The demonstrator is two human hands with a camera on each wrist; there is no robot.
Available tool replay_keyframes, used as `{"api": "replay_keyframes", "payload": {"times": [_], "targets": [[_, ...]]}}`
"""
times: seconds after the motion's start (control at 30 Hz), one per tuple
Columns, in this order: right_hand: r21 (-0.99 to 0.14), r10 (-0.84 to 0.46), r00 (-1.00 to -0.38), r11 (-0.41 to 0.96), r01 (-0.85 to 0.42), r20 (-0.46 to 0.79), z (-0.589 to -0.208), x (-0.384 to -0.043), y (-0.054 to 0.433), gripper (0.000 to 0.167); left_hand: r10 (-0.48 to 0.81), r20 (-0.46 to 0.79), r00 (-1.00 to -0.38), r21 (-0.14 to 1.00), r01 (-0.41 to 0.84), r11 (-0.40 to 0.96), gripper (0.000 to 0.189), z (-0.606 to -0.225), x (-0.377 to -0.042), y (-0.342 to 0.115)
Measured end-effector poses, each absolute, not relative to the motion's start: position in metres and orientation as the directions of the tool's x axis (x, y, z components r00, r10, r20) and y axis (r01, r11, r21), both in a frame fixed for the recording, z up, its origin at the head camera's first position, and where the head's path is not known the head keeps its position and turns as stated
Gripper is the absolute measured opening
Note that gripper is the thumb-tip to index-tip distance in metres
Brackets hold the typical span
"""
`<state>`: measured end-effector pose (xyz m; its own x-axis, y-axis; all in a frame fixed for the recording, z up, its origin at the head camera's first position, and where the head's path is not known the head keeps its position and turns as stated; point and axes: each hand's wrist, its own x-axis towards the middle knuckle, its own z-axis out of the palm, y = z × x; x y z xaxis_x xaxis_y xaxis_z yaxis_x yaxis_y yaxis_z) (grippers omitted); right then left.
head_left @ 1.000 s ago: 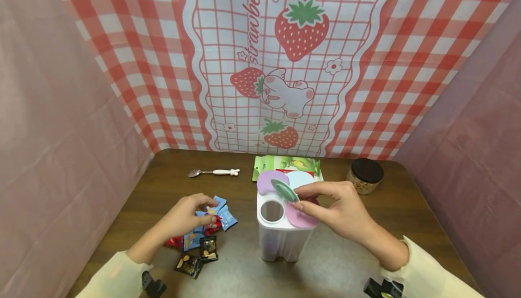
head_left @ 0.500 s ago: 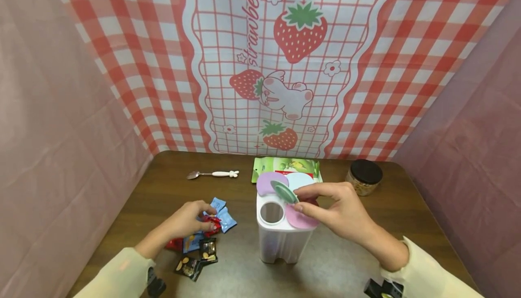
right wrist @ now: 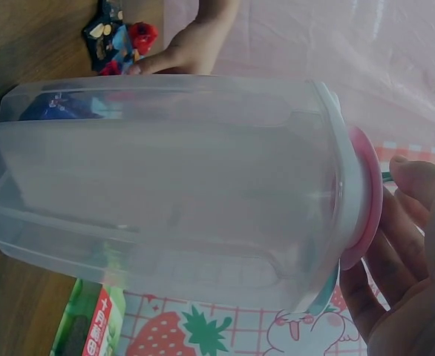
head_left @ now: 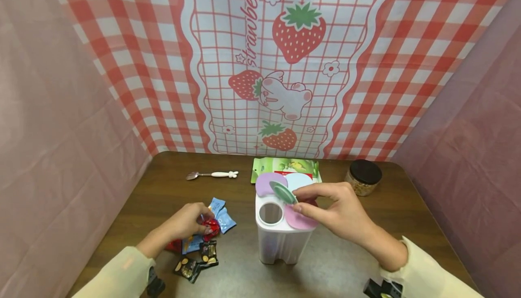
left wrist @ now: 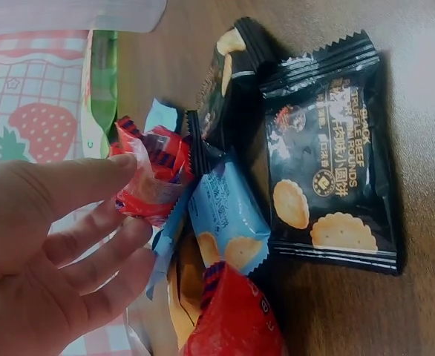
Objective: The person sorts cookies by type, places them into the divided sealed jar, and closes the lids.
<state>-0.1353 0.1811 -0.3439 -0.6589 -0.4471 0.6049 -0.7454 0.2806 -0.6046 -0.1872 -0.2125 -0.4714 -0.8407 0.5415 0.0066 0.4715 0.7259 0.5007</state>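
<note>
My left hand (head_left: 188,220) is at the pile of small wrapped snacks. Between thumb and fingers it pinches a red snack packet (left wrist: 157,172), as the left wrist view shows. Blue snack packets (head_left: 226,219) and black biscuit packets (left wrist: 325,159) lie around it, along with another red packet (left wrist: 236,319). My right hand (head_left: 335,207) holds a round green lid (head_left: 282,192) tilted up over the tall clear container (head_left: 281,246). The container's front left hole (head_left: 271,213) is uncovered. Its purple lid (head_left: 268,184), pale blue lid (head_left: 300,180) and pink lid (head_left: 300,219) cover the other openings.
A spoon with a white handle (head_left: 223,174) lies at the back left. Behind the container is a green bag (head_left: 264,164), and a jar with a black lid (head_left: 365,173) stands back right. A blue packet (right wrist: 60,106) shows inside the container's lower part.
My left hand has come down onto the pile and closed its fingers on a red packet. My right hand keeps the green lid raised in the same place.
</note>
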Motion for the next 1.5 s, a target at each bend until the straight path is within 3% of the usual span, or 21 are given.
{"api": "replay_keyframes", "payload": {"times": [0.63,0.77,0.87,1.1,1.5], "targets": [[-0.620,-0.438,-0.680,0.297,-0.726,0.587,-0.344,-0.136,0.182,0.024,0.473,-0.087,-0.877,0.448,0.389,0.805,0.026,-0.472,-0.189,-0.210],[-0.618,-0.439,-0.678,0.296,-0.729,0.590,-0.345,-0.136,0.182,0.024,0.468,-0.105,-0.877,0.471,0.371,0.800,0.035,-0.473,-0.191,-0.209],[-0.625,-0.441,-0.685,0.299,-0.721,0.580,-0.344,-0.136,0.182,0.024,0.483,-0.105,-0.869,0.468,0.386,0.795,0.040,-0.474,-0.192,-0.208],[-0.644,-0.442,-0.709,0.316,-0.697,0.550,-0.343,-0.134,0.182,0.024,0.535,-0.051,-0.843,0.412,0.470,0.780,0.029,-0.473,-0.192,-0.209],[-0.612,-0.435,-0.672,0.293,-0.735,0.599,-0.345,-0.136,0.182,0.023,0.541,-0.042,-0.840,0.449,0.468,0.761,0.033,-0.471,-0.189,-0.218]]}}
